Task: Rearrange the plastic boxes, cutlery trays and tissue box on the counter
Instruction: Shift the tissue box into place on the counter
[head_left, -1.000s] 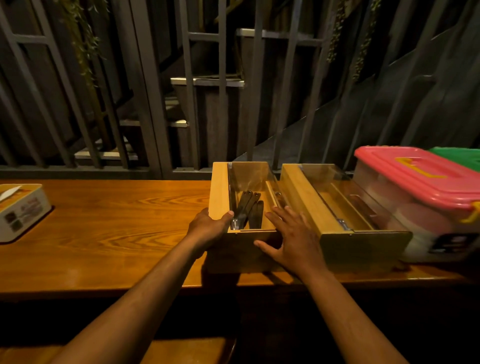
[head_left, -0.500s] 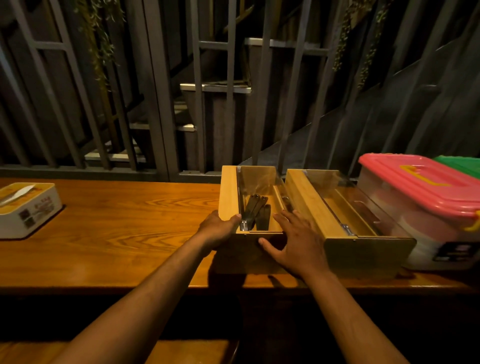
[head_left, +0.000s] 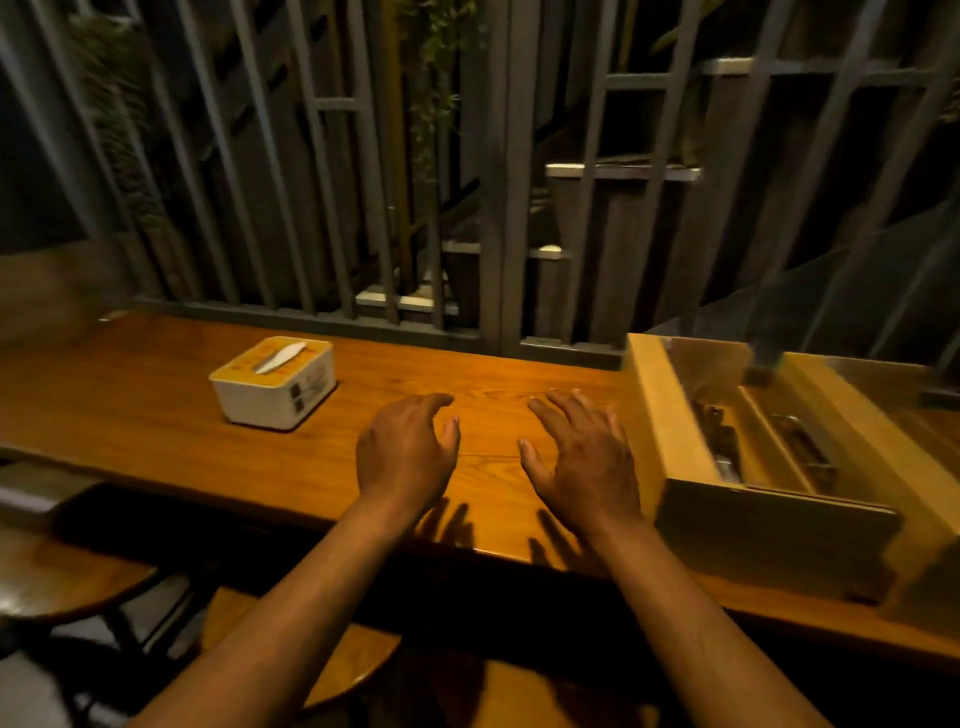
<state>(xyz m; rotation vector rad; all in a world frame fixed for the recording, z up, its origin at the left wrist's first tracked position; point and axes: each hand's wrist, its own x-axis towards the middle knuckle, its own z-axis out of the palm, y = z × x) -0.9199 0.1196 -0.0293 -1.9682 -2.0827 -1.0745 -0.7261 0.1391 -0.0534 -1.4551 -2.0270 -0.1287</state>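
A white tissue box (head_left: 272, 382) with a yellow top stands on the wooden counter (head_left: 156, 405), to the left. My left hand (head_left: 408, 449) and my right hand (head_left: 582, 460) hover over the counter between the tissue box and a wooden cutlery tray (head_left: 670, 415). Both hands have spread fingers and hold nothing. The cutlery tray sits at the right with dark cutlery (head_left: 719, 441) inside under a clear lid. A second wooden tray (head_left: 883, 415) lies beside it at the right edge, blurred. The plastic boxes are out of view.
A grey metal railing (head_left: 498, 208) runs along the far edge of the counter. Round wooden stools (head_left: 62, 582) stand below the near edge at the left and centre.
Both hands have let go of the left cutlery tray and moved left over the bare counter. The view has swung left, so the tissue box is nearer the centre and the plastic boxes are gone.
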